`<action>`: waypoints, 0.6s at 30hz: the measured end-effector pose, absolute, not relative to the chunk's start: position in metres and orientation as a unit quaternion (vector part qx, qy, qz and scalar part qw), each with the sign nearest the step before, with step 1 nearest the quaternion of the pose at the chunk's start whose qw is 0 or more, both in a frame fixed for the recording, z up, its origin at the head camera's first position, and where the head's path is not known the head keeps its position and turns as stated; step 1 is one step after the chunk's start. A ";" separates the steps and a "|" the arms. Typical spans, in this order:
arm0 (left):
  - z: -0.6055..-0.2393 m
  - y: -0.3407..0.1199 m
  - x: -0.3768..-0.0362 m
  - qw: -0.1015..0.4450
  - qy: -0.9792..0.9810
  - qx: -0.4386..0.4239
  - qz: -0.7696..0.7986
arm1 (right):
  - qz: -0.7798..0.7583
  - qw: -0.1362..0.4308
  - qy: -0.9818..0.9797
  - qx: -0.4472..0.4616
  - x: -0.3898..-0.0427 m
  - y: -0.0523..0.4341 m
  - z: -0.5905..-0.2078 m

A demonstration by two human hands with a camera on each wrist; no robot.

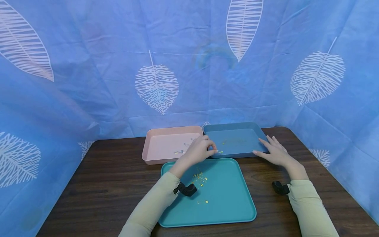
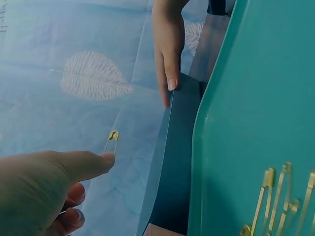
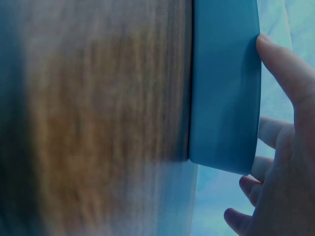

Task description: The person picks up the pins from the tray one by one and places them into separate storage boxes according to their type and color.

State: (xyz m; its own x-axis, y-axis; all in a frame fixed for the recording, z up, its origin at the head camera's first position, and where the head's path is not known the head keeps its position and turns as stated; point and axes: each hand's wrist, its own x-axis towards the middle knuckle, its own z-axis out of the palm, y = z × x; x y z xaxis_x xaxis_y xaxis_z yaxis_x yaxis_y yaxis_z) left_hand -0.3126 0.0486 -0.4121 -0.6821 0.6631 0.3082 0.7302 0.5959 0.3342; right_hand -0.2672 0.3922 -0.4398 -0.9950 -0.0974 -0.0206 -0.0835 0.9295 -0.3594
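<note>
A gold safety pin (image 2: 113,136) is pinched between the thumb and fingertips of the left hand (image 1: 199,150), which holds it just over the near edge of the dark blue tray (image 1: 237,131), where that tray meets the pink tray (image 1: 154,144) beside it. In the left wrist view the pin shows past the thumb tip, thin and only lightly caught, so the likeliest trouble is that it slips from the pinch and falls on the rim or into the seam between the trays instead of inside one of them. I cannot tell whether the pin is clasped; if it is unclasped, its point could prick a finger. The right hand (image 1: 273,151) lies with fingers straight and relaxed against the right wall of the dark blue tray, holding nothing; a careless push from it could shift that tray against its neighbours. Nearer the person, the teal tray (image 1: 234,204) carries a small cluster of gold pins (image 1: 199,178) and one lone pin (image 1: 202,201), and the left forearm passes right above them, so a dropped sleeve could scatter them. A few pins lie in the pink tray too. All three trays sit close together on the dark wooden tabletop (image 1: 112,184), backed by a blue leaf-print cloth (image 1: 157,85).
</note>
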 end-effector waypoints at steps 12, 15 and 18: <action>-0.418 0.073 -0.337 0.097 -0.906 -0.321 -0.258 | -0.184 0.019 0.981 -0.050 -0.266 0.393 -0.436; -0.423 0.078 -0.342 0.097 -0.910 -0.300 -0.268 | -0.184 0.016 0.981 -0.050 -0.265 0.393 -0.436; -0.426 0.083 -0.346 0.105 -0.913 -0.285 -0.273 | -0.185 0.012 0.981 -0.052 -0.265 0.393 -0.436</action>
